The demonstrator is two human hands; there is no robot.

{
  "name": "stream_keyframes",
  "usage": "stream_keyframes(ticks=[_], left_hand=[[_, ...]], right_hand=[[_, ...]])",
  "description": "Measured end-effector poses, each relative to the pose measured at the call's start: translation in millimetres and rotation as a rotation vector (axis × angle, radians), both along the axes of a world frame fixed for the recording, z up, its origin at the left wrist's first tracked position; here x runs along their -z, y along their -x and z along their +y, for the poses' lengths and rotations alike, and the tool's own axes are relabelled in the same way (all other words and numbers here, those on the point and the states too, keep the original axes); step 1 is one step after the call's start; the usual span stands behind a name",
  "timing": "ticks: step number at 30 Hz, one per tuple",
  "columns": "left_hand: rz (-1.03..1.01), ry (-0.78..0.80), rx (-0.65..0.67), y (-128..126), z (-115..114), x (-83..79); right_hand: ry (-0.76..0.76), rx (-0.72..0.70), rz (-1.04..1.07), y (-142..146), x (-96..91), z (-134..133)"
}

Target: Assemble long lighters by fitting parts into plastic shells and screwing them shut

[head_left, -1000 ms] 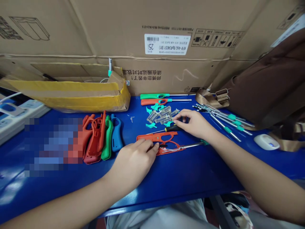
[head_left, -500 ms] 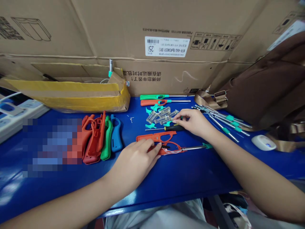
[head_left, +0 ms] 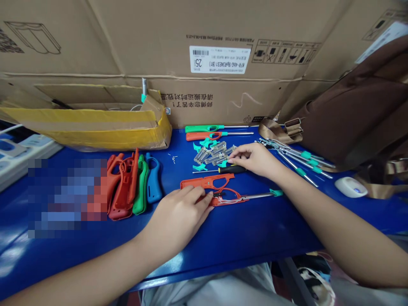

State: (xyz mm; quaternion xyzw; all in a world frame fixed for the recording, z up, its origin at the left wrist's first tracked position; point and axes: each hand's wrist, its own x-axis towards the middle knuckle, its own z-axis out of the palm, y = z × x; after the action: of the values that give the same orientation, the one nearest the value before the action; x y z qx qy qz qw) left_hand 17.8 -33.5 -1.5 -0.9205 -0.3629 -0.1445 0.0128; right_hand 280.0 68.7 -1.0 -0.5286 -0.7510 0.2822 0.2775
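My left hand [head_left: 180, 216] rests on the blue table [head_left: 242, 238], fingers curled onto the near end of an open orange lighter shell half [head_left: 208, 183]. A second orange half with a metal tube and green tip [head_left: 245, 196] lies just behind it. My right hand [head_left: 255, 159] reaches into a pile of small clear and teal parts [head_left: 213, 154], fingertips pinched among them. What they hold is too small to make out. A black-handled screwdriver [head_left: 229, 169] lies just below that hand.
Orange, green and blue shell halves [head_left: 134, 182] stand in a row at the left. Two finished lighters [head_left: 216, 131] lie at the back, metal tubes with teal collars [head_left: 299, 163] at the right. A yellow-taped carton [head_left: 95, 125], big cardboard boxes, a brown bag [head_left: 350, 110] and a white mouse [head_left: 349, 187] surround the table.
Both hands stay almost where they were. The right fingers shift slightly within the pile of small parts; the view tilts a little.
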Motion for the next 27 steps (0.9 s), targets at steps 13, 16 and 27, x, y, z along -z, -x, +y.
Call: stream_keyframes(ticks=[13, 16, 27], left_hand=[[0.007, -0.012, 0.014, 2.7, -0.6, -0.8], [-0.037, 0.006, 0.008, 5.7, 0.6, 0.0], [-0.156, 0.143, 0.005, 7.4, 3.2, -1.1]], right_hand=[[-0.049, -0.011, -0.076, 3.3, -3.3, -2.1], [-0.119, 0.009, -0.080, 2.9, -5.5, -4.6], [0.281, 0.042, 0.586, 11.4, -31.2, -33.4]])
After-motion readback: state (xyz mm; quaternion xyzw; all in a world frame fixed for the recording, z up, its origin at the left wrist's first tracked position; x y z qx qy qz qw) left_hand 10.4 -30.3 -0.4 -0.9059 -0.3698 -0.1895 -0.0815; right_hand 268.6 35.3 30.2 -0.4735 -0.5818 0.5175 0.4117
